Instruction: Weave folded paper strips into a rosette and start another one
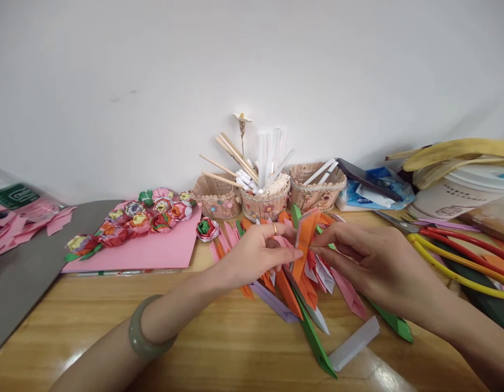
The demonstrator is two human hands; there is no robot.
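Note:
My left hand (262, 247) wears a ring and pinches an orange folded paper strip (306, 239) between thumb and fingers, with a paler layer showing along its left edge. From the other side, the thumb and fingertips of my right hand (354, 253) are closed against the strip's right edge. Both hands are just above a loose pile of folded papers, including a purple strip (276, 302), a green strip (317, 343) and a pink strip (349, 294). A pale lilac folded piece (355, 343) lies apart at the front of the pile.
Finished paper flowers (140, 224) rest on pink sheets (170, 250) at left. Three small baskets (265, 206) with sticks stand by the wall. On the right are yellow-and-red-handled scissors (435, 261), a white tub (460, 190) bearing a banana peel (460, 149), and a blue packet (360, 193).

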